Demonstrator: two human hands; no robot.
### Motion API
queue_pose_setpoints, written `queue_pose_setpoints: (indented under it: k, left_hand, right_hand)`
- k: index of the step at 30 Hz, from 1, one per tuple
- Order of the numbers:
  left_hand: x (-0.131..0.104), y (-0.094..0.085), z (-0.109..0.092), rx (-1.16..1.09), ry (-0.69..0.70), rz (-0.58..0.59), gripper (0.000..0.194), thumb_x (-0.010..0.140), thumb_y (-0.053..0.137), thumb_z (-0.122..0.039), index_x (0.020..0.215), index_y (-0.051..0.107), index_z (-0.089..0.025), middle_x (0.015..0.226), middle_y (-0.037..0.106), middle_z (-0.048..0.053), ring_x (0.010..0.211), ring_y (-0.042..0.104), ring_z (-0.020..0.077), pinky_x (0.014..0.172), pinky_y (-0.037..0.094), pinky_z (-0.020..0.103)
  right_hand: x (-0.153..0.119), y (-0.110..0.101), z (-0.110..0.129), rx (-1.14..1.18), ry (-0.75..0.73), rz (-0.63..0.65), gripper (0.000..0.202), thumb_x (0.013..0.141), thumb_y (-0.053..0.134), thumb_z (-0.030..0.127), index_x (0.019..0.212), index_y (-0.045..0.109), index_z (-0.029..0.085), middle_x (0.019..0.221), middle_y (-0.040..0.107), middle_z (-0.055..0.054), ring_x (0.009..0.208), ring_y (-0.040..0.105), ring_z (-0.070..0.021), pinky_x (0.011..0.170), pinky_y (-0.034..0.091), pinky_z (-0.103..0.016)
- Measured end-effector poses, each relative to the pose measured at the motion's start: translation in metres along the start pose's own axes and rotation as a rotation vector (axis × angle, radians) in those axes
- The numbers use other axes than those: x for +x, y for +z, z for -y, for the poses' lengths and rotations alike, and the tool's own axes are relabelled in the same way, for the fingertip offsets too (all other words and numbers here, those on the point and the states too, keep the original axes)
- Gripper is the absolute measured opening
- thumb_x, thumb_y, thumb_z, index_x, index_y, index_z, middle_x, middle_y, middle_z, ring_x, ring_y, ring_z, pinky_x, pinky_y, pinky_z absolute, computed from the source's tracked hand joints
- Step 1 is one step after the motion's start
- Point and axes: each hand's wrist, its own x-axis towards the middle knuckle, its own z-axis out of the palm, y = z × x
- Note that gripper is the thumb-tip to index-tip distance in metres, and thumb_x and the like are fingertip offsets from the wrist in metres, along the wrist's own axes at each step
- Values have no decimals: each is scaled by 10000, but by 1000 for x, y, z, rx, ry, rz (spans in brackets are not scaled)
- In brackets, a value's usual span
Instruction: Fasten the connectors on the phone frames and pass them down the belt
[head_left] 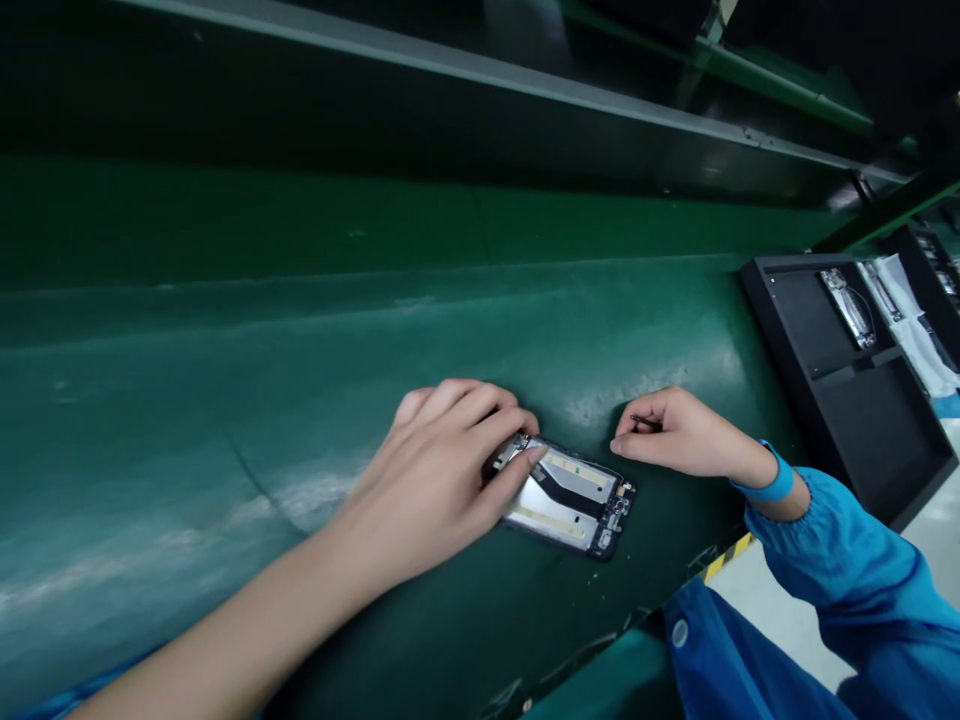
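An opened phone body (559, 500) lies on the green mat, its silver inside and a black flex strip facing up. My left hand (457, 455) grips its left end, thumb on top and fingers along the far edge. Part of that end is hidden under the fingers. To the right of the phone, apart from it, my right hand (664, 435) is closed in a pinch. A small dark piece (645, 423) shows between its fingers; its kind is too small to tell. A blue band circles the right wrist.
At the right stands a black divided tray (795, 330) with another phone part (847, 308) in it. White sheets and more parts lie beyond. A metal rail (465, 65) runs along the back. The green bench (187, 400) ends at a front edge near my body.
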Motion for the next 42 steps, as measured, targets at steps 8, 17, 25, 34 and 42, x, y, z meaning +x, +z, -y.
queue_pose_setpoints:
  k: [8, 17, 25, 34, 42]
  left_hand:
    - [-15, 2, -8, -77, -37, -1, 233, 969, 526, -385, 928, 705, -241, 914, 700, 44, 900, 600, 271, 742, 367, 394]
    - [-12, -1, -10, -153, -71, 49, 266, 1000, 488, -320, 903, 724, -242, 879, 701, 14, 882, 579, 221, 768, 348, 373]
    - [-12, 0, -13, -164, -88, 54, 241, 983, 514, -316, 908, 731, -244, 868, 697, 15, 869, 564, 217, 759, 345, 373]
    - [-10, 0, -14, -175, -113, 46, 258, 987, 519, -334, 891, 746, -257, 866, 717, 14, 891, 560, 226, 767, 330, 381]
    - [-4, -3, -20, -197, -190, 79, 271, 954, 524, -333, 795, 725, -243, 789, 703, 16, 832, 528, 225, 750, 321, 387]
  right_hand:
    - [-29, 4, 4, -206, 105, -35, 325, 919, 622, 261, 612, 580, 166, 533, 419, 54, 500, 357, -82, 471, 252, -246]
    - [-10, 35, 18, -532, -334, -252, 119, 927, 681, 290, 977, 721, 190, 676, 595, 22, 588, 518, -124, 561, 321, -268]
    - [5, 47, 15, -570, -313, -201, 127, 963, 646, 296, 898, 693, 198, 739, 649, 3, 640, 557, -137, 621, 349, -276]
    - [6, 51, 24, -447, -109, -245, 92, 856, 675, 235, 777, 672, 190, 580, 500, 47, 547, 437, -104, 553, 277, -267]
    - [15, 44, 34, -379, 39, -142, 128, 822, 714, 271, 737, 654, 198, 550, 522, 61, 518, 427, -101, 519, 250, -276]
